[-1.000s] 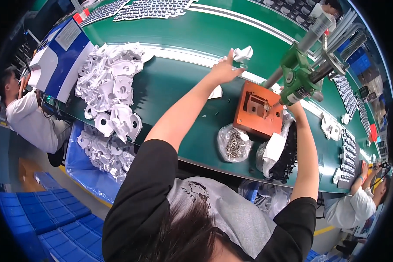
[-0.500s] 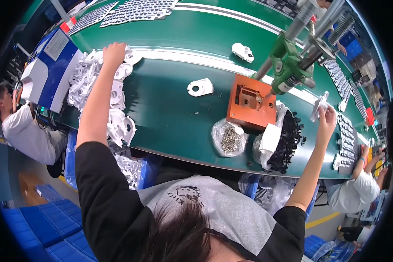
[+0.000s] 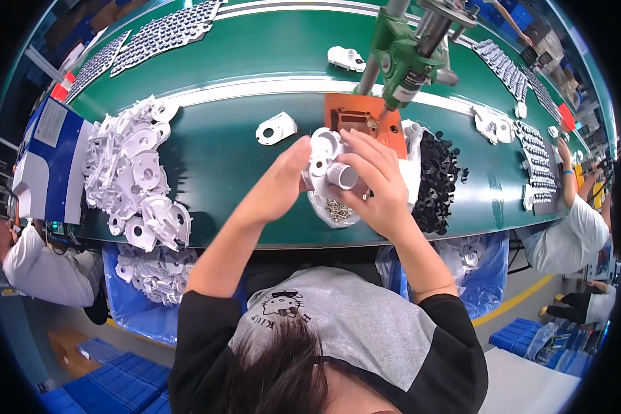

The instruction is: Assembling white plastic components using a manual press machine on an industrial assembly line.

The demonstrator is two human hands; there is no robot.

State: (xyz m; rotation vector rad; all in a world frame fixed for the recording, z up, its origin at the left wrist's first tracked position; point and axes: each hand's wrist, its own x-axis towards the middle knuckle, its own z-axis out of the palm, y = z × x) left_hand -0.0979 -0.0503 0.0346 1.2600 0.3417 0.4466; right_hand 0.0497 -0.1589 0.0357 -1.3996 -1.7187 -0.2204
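Surface: green bench (image 3: pixel 241 159), a lighter conveyor strip running behind it.
Part: white plastic housing (image 3: pixel 329 162) held up over the bench's near edge, between both hands.
Left hand (image 3: pixel 288 179): closed on the housing's left side.
Right hand (image 3: pixel 372 183): fingers wrapped over the housing's right side, gripping it.
Below: bag of screws (image 3: pixel 333 209), under the hands.
Behind: orange fixture (image 3: pixel 363 121) under a green press (image 3: pixel 403 58).
Right: black parts (image 3: pixel 438 183) heaped.
Left: white parts pile (image 3: pixel 134 172); one loose white part (image 3: pixel 277 128) nearer.
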